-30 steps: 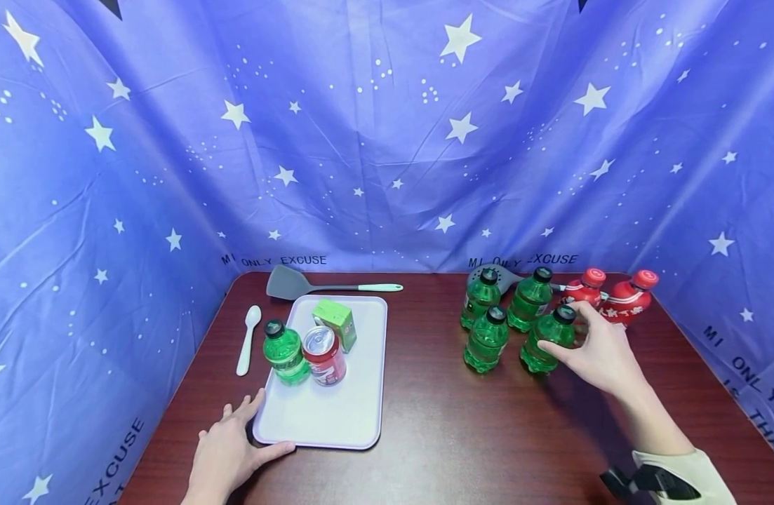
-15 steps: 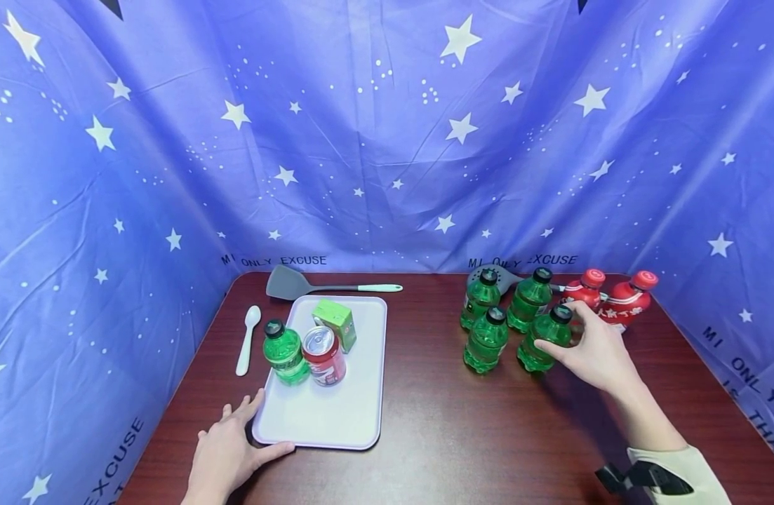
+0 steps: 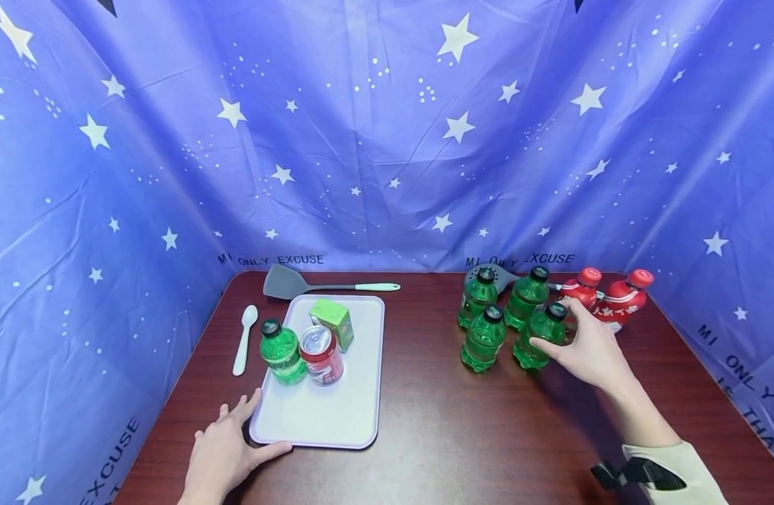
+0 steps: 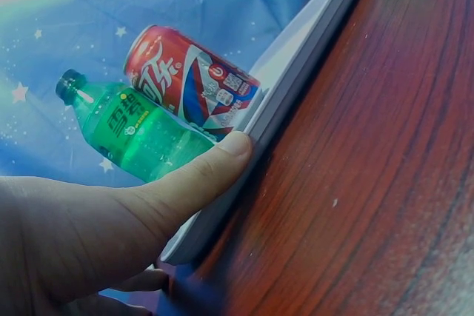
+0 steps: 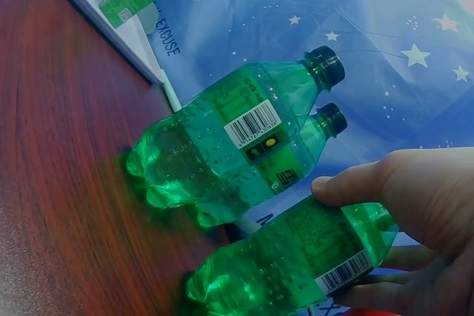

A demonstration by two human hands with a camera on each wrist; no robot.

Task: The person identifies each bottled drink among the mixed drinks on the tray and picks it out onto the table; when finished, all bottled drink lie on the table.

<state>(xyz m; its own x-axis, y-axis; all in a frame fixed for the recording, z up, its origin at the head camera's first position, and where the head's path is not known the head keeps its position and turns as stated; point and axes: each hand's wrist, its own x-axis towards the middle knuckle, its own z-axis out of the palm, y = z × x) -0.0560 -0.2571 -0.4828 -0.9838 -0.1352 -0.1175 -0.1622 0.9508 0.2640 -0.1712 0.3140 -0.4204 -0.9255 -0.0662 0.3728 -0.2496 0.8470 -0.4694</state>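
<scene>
My right hand (image 3: 591, 351) grips an upright green soda bottle (image 3: 533, 345) with a black cap, thumb on one side and fingers round the other. Several more green bottles (image 3: 483, 344) stand just left of and behind it. At the near-left corner of a pale tray (image 3: 345, 424), my left hand (image 3: 219, 452) lies spread; its thumb (image 4: 222, 157) rests against the rim. On the tray are another green soda bottle (image 3: 281, 354), a red cola can (image 3: 322, 358) and a green drink carton (image 3: 332, 322).
Two red-capped bottles (image 3: 625, 301) stand at the back right. A slotted utensil (image 3: 503, 277) lies behind the green bottles. Beyond the tray lies a grey turner (image 3: 285, 282), and a white spoon (image 3: 244, 340) is left of it. A starry curtain (image 3: 361, 140) encloses the table.
My right hand has shifted slightly left with the green soda bottle, closer to the other green bottles. The left hand stays at the tray corner.
</scene>
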